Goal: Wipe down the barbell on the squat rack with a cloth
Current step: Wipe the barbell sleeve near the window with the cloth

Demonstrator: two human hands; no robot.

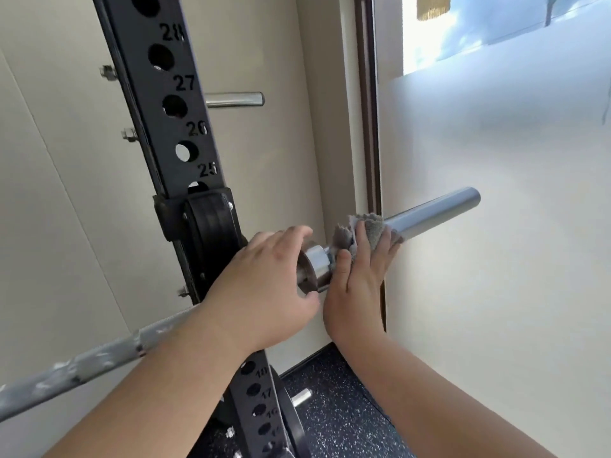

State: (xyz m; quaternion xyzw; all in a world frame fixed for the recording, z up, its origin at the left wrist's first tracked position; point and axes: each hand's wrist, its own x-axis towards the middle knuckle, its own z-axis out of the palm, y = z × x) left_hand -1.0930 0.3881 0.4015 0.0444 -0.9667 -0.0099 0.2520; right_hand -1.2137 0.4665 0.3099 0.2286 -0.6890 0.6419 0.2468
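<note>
The barbell rests on a black J-hook of the squat rack. Its knurled shaft runs off to the lower left, and its smooth sleeve points to the upper right. My left hand curls around the chrome collar of the barbell. My right hand wraps a grey cloth around the sleeve just beyond the collar, with the fingers folded over the far side.
The black rack upright with numbered holes stands right behind the bar. A chrome storage peg sticks out higher up, and another peg lower down. A frosted glass door is close on the right. Speckled rubber floor lies below.
</note>
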